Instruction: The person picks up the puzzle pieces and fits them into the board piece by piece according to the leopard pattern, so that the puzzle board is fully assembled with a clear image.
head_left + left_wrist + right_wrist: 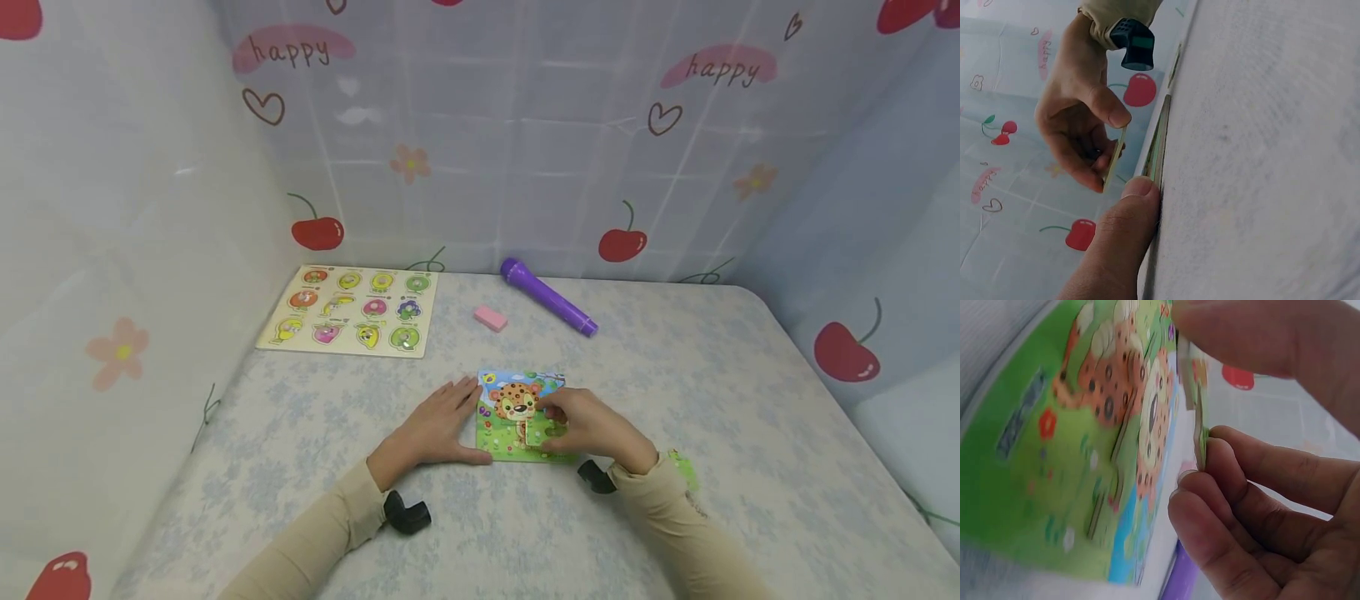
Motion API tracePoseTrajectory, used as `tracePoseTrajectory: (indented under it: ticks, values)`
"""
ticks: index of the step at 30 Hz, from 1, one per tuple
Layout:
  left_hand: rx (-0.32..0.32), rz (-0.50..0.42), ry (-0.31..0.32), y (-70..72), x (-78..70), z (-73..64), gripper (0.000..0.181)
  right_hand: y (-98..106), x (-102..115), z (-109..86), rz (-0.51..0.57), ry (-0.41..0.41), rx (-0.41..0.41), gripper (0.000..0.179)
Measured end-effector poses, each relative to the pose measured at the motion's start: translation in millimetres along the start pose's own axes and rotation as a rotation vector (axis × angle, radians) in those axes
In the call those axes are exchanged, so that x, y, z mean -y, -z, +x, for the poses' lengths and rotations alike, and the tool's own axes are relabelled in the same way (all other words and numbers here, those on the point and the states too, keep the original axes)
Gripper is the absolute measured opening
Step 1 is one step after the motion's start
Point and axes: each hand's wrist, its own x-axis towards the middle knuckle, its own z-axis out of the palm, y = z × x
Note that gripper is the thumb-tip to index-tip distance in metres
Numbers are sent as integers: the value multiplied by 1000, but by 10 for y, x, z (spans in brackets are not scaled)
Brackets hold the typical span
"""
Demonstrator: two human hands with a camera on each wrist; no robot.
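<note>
A square jigsaw puzzle with a cartoon leopard (pixel 516 402) on a blue and green scene lies flat on the table. Along its left side rests my left hand (pixel 438 427), fingers stretched out; in the left wrist view the thumb (pixel 1125 215) touches the puzzle's edge. Over the puzzle's right half, my right hand (pixel 592 423) pinches a thin puzzle piece (pixel 1200 434) between thumb and fingertips. That piece is tilted up off the board in the left wrist view. Stepped edges of pieces show on the puzzle (pixel 1019 506) in the right wrist view.
Another green puzzle piece (pixel 682 469) lies beside the right forearm. Farther back are a pink eraser-like block (pixel 491 318) and a purple toy microphone (pixel 551 298). A fruit picture board (pixel 348 321) lies at the back left. Patterned curtains surround the table (pixel 720 375).
</note>
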Motion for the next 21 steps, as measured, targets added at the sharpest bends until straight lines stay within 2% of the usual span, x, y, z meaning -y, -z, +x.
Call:
tracePoseTrajectory:
  ticks: [10, 14, 21]
  values:
    - [-4, 10, 0, -11, 15, -2, 116, -150, 184, 257, -8, 62, 66, 40]
    - [1, 12, 0, -8, 14, -5, 115, -210, 226, 341, -57, 74, 84, 44]
    - [1, 2, 0, 1, -1, -9, 115, -281, 238, 398, -34, 72, 122, 49]
